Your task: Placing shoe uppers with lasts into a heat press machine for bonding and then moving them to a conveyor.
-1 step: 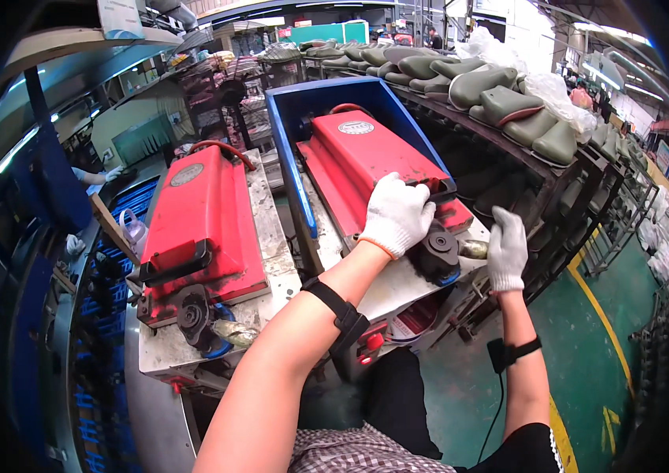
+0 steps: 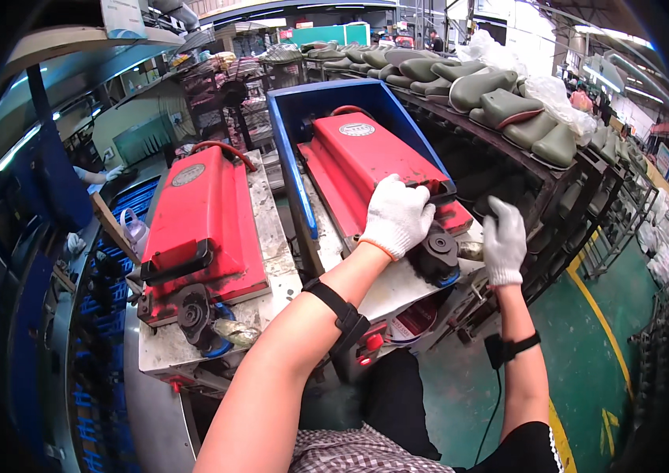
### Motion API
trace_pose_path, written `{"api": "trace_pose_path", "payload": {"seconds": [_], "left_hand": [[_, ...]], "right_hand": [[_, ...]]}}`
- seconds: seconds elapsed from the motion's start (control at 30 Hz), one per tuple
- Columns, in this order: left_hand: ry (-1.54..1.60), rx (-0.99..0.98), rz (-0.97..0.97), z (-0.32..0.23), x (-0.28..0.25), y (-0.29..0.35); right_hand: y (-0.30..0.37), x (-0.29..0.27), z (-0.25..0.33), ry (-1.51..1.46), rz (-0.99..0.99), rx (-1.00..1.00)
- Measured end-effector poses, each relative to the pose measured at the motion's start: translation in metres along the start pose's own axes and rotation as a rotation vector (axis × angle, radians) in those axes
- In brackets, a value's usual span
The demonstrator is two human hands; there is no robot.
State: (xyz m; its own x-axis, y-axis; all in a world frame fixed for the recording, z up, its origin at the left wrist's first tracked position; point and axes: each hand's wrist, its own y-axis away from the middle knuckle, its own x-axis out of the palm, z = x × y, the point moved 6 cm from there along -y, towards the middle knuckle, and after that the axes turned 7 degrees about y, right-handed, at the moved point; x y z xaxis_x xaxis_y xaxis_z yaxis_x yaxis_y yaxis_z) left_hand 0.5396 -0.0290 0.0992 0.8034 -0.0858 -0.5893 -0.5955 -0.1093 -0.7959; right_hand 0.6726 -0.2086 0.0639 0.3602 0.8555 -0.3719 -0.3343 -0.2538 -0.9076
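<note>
Apparently stiff and heavy, the red lid (image 2: 370,146), set partly within the blue shell (image 2: 293,162), was best taken by its handle (image 2: 446,189), around which the left hand (image 2: 399,214) was curled, fingertips hidden. The right hand (image 2: 505,246) was held half open and empty beside the knob (image 2: 471,251); whether that was touched could not be told

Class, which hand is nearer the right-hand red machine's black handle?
Left: the left hand is on the black handle; the right hand is apart, lower and rightward.
</note>
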Motion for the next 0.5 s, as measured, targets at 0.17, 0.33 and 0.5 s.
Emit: {"api": "trace_pose_path", "payload": {"seconds": [0.17,0.33,0.5], "left_hand": [[0.078,-0.025,0.035,-0.002,-0.008,0.013],[0.208,0.049,0.322,-0.026,-0.07,0.054],[-0.027,-0.093,0.102,0.028,-0.215,0.12]], "right_hand": [[-0.031,0.053,0.085,-0.099,0.307,-0.288],[-0.029,0.058,0.077,-0.088,0.289,-0.224],[-0.028,0.058,0.08,-0.057,0.314,-0.173]]}}
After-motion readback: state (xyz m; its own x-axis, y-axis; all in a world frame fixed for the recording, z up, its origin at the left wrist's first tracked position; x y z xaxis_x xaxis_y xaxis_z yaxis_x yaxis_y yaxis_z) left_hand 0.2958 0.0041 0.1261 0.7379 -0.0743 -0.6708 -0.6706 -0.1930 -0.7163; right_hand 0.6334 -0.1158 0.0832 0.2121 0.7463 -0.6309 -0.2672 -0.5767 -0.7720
